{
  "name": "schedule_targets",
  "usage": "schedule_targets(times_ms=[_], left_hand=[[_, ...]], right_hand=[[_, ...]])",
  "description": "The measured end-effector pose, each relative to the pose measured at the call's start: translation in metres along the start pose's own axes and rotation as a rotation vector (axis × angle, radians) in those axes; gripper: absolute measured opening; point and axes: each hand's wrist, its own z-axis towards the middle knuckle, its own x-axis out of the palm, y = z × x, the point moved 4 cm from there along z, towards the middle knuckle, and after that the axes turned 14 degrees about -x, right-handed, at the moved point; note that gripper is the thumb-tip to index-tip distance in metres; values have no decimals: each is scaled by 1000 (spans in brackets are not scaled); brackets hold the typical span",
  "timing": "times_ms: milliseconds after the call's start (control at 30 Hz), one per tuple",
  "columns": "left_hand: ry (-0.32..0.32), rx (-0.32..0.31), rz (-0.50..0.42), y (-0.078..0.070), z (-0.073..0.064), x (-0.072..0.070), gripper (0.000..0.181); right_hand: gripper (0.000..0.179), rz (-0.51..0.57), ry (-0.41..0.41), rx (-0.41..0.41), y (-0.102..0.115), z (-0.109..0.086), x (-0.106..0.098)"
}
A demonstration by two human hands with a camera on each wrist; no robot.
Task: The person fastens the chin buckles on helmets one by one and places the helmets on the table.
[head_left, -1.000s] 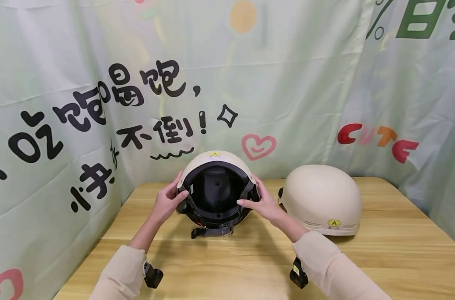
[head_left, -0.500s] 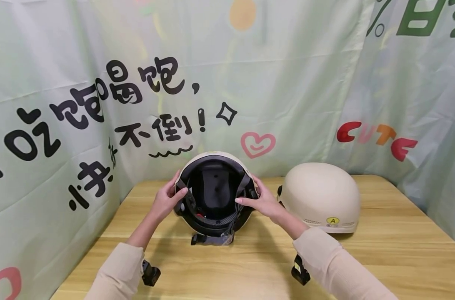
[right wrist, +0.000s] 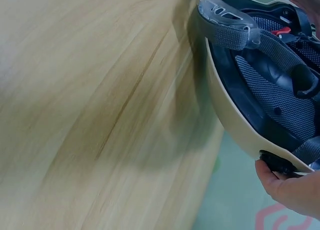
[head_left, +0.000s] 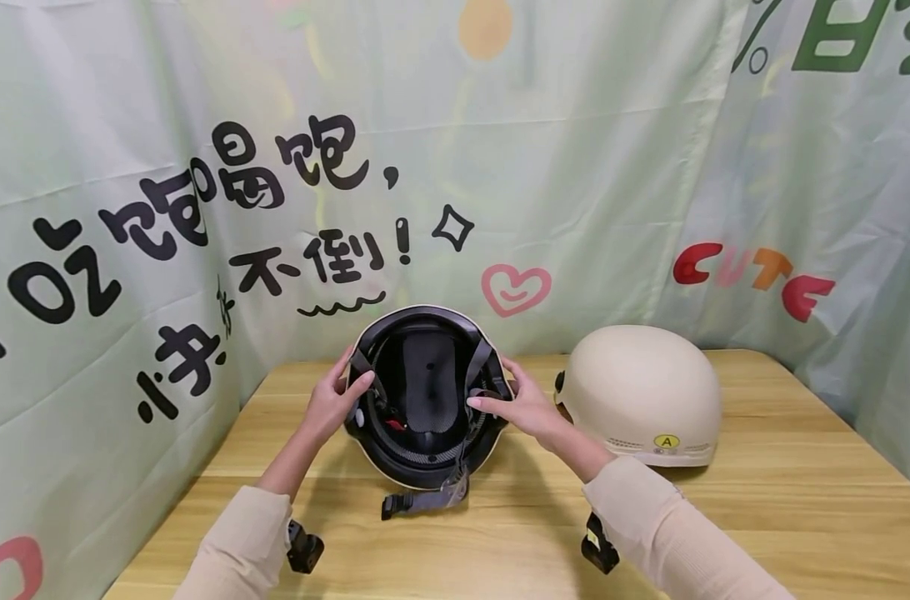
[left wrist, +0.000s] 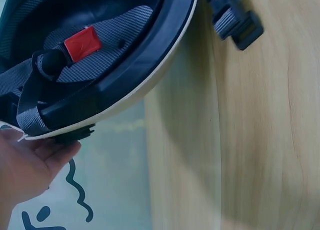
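A beige helmet [head_left: 428, 379] is held between both hands at the back of the table, its black padded inside turned toward the head camera. My left hand [head_left: 333, 398] grips its left rim, thumb over the edge; my right hand [head_left: 526, 404] grips the right rim the same way. The fingers behind the shell are partly hidden. A grey chin strap [head_left: 436, 498] with a black buckle [left wrist: 245, 30] dangles below the rim. Inside, the left wrist view shows a red buckle piece [left wrist: 82, 43]. By the right hand, the right wrist view shows a black side fitting [right wrist: 277, 161] on the shell.
A second beige helmet [head_left: 642, 392] rests dome up on the wooden table [head_left: 515, 533], right of the held one, with a yellow "A" sticker. Behind the table hangs a pale green printed cloth [head_left: 590, 192]. Each wrist carries a small black camera [head_left: 305, 547].
The held helmet has tipped back, so its inside faces the head camera more fully and its top sticker has gone out of sight. The chin strap hangs lower. Both hands keep their grip.
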Motion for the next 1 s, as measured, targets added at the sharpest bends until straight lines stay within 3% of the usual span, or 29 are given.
schedule_targets(times_ms=[67,233,333,667,1000], left_hand=[[-3,-30,13,0,0,0,73],[22,-191,71,0,1,0,72],[28,-243,116,0,2,0,70],[29,-292,115,4,11,2,73],[12,-295,137,7,15,0,70]], right_hand=[[82,-5,0,12,-1,0,1],[85,-24,-5,48,-1,-1,5],[87,-62,-21,67,-2,0,5],[88,-98,-51,100,-4,8,8],[84,-167,-56,151,-3,17,11]])
